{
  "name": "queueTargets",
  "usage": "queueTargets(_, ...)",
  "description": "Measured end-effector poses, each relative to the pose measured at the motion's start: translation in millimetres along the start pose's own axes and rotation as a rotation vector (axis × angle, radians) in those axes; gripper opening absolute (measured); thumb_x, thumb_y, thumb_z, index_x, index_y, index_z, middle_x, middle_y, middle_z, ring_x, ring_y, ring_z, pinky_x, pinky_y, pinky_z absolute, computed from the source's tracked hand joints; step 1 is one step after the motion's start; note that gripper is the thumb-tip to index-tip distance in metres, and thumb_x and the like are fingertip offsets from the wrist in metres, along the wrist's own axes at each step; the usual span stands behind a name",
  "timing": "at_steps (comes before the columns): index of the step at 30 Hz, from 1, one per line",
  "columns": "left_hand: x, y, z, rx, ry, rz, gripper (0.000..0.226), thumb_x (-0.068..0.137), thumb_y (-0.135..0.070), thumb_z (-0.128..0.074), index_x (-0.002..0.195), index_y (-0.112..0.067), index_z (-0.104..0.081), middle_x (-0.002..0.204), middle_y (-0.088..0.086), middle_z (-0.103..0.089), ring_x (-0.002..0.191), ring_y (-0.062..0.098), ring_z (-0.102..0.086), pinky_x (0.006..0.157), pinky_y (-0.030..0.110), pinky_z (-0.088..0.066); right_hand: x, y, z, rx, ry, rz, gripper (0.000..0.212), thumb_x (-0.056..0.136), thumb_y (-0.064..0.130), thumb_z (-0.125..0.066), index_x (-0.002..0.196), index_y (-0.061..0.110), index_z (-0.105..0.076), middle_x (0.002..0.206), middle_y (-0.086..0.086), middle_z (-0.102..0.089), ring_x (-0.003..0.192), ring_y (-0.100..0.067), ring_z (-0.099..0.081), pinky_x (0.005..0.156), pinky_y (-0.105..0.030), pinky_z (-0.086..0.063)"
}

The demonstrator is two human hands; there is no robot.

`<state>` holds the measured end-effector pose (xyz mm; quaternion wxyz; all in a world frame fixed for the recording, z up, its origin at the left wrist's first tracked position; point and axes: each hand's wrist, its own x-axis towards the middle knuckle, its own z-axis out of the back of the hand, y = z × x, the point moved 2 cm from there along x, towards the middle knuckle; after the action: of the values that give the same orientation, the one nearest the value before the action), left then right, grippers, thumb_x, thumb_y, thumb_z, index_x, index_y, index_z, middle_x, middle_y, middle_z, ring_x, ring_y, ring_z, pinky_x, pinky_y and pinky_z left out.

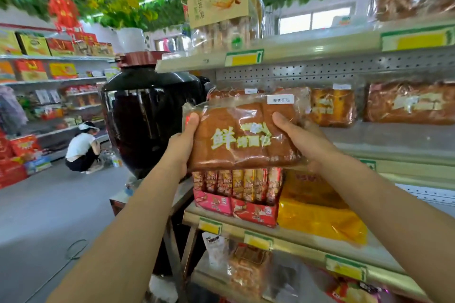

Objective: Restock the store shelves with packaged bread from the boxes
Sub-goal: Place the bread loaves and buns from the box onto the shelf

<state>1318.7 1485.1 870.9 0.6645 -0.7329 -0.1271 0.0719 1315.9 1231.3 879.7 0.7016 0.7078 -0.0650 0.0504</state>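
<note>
You hold one loaf in its clear wrapper, raised before the middle shelf. Your left hand grips the loaf's left end, thumb curled over the top edge, fingers hidden beneath. Your right hand grips the right end, thumb pressed on the wrapper, fingers likewise hidden behind.

Step in hand, by my judgement: placing this loaf on the middle shelf. Another loaf lies directly beyond your thumbs, and the held loaf overlaps it. The next move calls for carrying the loaf forward and setting it down on or beside that one, then letting go with both hands. Bare shelf lies to the right of your right fingers, should you choose to spread stock.

Count on the middle shelf: three wrapped loaves visible, namely the one behind, a fruited loaf right of your right thumb, and a large loaf further right. Below your fingers stands a snack row; seven packs show. No boxes are in view near you.
</note>
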Motion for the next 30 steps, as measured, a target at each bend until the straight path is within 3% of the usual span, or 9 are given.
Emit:
queueTargets(2,23,-8,9,0.026,0.047,0.016,0.06,0.082,-0.069,-0.06,0.108,-0.015,-0.068,0.09,0.006,-0.077,0.077,0.022,-0.075,0.064,0.035,-0.059,13,5,-12,-0.003,-0.031,0.006,0.052,0.078,0.053,-0.073,0.118,0.025,-0.056,0.095,0.005,-0.072,0.081,-0.012,-0.071,0.064,-0.024,-0.054)
queueTargets(6,62,-21,25,0.116,0.18,-0.026,0.071,0.059,-0.063,-0.078,0.111,-0.015,-0.068,0.097,0.006,-0.077,0.086,0.022,-0.075,0.077,0.038,-0.059,42,11,-37,-0.007,-0.063,-0.003,0.069,0.069,0.059,-0.076,0.125,0.023,-0.057,0.105,0.001,-0.073,0.092,-0.018,-0.07,0.078,-0.033,-0.056)
queueTargets(10,102,-29,35,0.156,0.24,-0.067,0.065,0.055,-0.051,-0.087,0.105,-0.013,-0.071,0.097,0.008,-0.077,0.09,0.024,-0.075,0.086,0.041,-0.059,73,14,-54,-0.094,-0.062,-0.008,0.103,0.035,0.076,-0.083,0.122,0.027,-0.059,0.115,0.002,-0.07,0.104,-0.021,-0.067,0.098,-0.043,-0.051)
queueTargets(12,119,-32,37,0.147,0.235,-0.071,0.066,0.054,-0.051,-0.09,0.105,-0.013,-0.07,0.097,0.008,-0.077,0.092,0.027,-0.074,0.088,0.043,-0.058,84,14,-60,-0.173,-0.04,-0.008,0.105,0.03,0.078,-0.083,0.119,0.028,-0.058,0.12,0.002,-0.068,0.109,-0.022,-0.065,0.101,-0.045,-0.049)
queueTargets(15,144,-31,38,0.128,0.246,-0.085,0.095,0.035,-0.057,-0.095,0.113,-0.012,-0.066,0.1,0.008,-0.076,0.093,0.026,-0.074,0.089,0.045,-0.058,98,10,-67,-0.236,-0.037,-0.029,0.096,0.032,0.069,-0.088,0.112,0.027,-0.057,0.115,0.001,-0.068,0.105,-0.022,-0.064,0.096,-0.044,-0.05)
queueTargets(20,176,-27,32,0.168,0.197,-0.183,0.043,0.07,-0.033,-0.088,0.099,-0.021,-0.058,0.099,0.002,-0.071,0.088,0.018,-0.071,0.08,0.037,-0.059,128,-1,-76,-0.157,-0.056,0.004,0.089,0.025,0.055,-0.09,0.105,0.027,-0.064,0.103,-0.001,-0.074,0.095,-0.021,-0.071,0.093,-0.045,-0.054)
queueTargets(24,211,-17,29,0.178,0.165,-0.223,0.063,0.07,-0.03,-0.088,0.119,-0.014,-0.052,0.106,0.003,-0.067,0.094,0.018,-0.068,0.081,0.037,-0.058,161,-7,-82,-0.178,-0.049,0.075,0.093,0.026,0.055,-0.09,0.113,0.034,-0.063,0.109,0.007,-0.071,0.103,-0.016,-0.067,0.098,-0.04,-0.051)
queueTargets(27,238,-8,25,0.199,0.14,-0.234,0.062,0.07,-0.029,-0.088,0.118,-0.016,-0.051,0.107,0.001,-0.067,0.1,0.021,-0.067,0.09,0.042,-0.056,190,-13,-84,-0.176,-0.037,0.105,0.106,0.035,0.046,-0.09,0.132,0.025,-0.053,0.117,0.004,-0.068,0.106,-0.016,-0.065,0.094,-0.035,-0.051)
queueTargets(30,264,-2,22,0.23,0.124,-0.239,0.063,0.068,-0.031,-0.09,0.117,-0.018,-0.052,0.106,-0.001,-0.067,0.1,0.02,-0.067,0.093,0.042,-0.055,214,-21,-88,-0.182,-0.061,0.1,0.1,0.04,0.039,-0.09,0.131,0.021,-0.052,0.118,0.002,-0.066,0.106,-0.017,-0.063,0.097,-0.036,-0.049)
